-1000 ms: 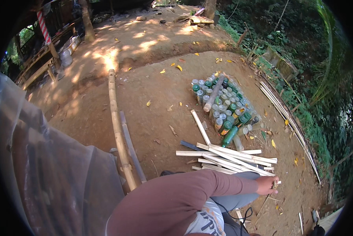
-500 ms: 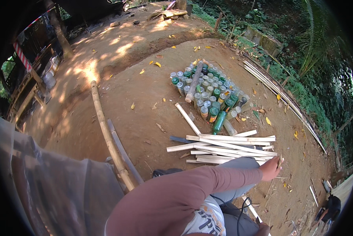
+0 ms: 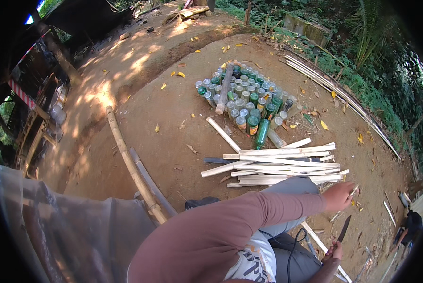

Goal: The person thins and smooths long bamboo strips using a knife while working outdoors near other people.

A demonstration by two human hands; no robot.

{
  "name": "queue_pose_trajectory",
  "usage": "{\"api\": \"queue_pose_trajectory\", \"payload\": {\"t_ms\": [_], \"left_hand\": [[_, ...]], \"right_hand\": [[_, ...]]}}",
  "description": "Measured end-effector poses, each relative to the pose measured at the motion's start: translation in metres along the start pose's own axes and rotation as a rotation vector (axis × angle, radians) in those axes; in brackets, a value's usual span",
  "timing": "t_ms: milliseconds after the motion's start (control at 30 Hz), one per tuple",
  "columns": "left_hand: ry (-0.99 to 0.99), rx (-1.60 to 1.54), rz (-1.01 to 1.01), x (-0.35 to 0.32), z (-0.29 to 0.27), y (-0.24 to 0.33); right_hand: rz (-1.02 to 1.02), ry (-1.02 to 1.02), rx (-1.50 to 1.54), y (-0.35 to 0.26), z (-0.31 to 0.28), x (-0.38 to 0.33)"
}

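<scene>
My left hand (image 3: 339,196) reaches across my knee to the right, its fingers closed on a thin pale bamboo strip (image 3: 354,190), of which only a short end shows. Lower down, my right hand (image 3: 334,251) grips a knife (image 3: 345,229) with its dark blade pointing up and away from me. Beside that hand a long pale strip (image 3: 315,236) slants past my leg. Just beyond my knee lies a loose, crossed pile of split bamboo strips (image 3: 287,162) on the bare soil.
Behind the pile stand many upturned glass bottles (image 3: 251,101) with a short log (image 3: 224,89) across them. A bamboo pole (image 3: 129,158) lies to the left, near plastic sheeting (image 3: 89,226). Long poles (image 3: 338,96) line the green slope at right.
My right hand has come into view from the lower edge with the knife. My left hand has shifted a little to the right, still closed on the strip. The view has tilted slightly.
</scene>
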State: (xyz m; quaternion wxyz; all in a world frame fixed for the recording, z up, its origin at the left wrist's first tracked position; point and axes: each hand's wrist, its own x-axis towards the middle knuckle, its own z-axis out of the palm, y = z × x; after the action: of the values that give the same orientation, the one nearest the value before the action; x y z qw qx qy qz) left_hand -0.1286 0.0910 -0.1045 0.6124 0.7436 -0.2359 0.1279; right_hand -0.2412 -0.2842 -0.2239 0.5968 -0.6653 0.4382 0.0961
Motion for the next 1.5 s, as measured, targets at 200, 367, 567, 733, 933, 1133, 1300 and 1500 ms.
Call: {"api": "queue_pose_trajectory", "payload": {"t_ms": [200,367,567,733,933,1133,1300,1500], "left_hand": [[0.263,-0.095,0.224,0.040,0.047,0.032],[0.179,-0.502,-0.025,0.042,0.055,0.061],[0.151,-0.548,-0.008,0.053,0.054,0.051],[-0.008,-0.704,0.054,0.095,0.059,0.053],[-0.196,-0.816,0.190,0.141,0.058,0.073],[-0.336,-1.077,0.118,0.125,0.052,0.054],[-0.251,-1.063,-0.051,0.127,0.040,0.057],[-0.216,-0.977,-0.099,0.142,0.022,0.034]], "right_hand": [[-0.352,-0.087,0.471,-0.048,0.056,-0.065],[-0.311,-0.128,0.406,-0.031,0.086,-0.046],[-0.119,-0.205,0.455,-0.006,0.092,-0.046],[-0.255,-0.123,0.331,-0.045,0.118,-0.087],[-0.543,-0.103,0.368,-0.103,0.156,-0.126],[-0.585,0.128,-0.009,-0.050,0.142,-0.083],[-0.314,0.281,-0.121,0.011,0.163,-0.010],[-0.707,0.149,0.073,-0.062,0.174,-0.111]]}}
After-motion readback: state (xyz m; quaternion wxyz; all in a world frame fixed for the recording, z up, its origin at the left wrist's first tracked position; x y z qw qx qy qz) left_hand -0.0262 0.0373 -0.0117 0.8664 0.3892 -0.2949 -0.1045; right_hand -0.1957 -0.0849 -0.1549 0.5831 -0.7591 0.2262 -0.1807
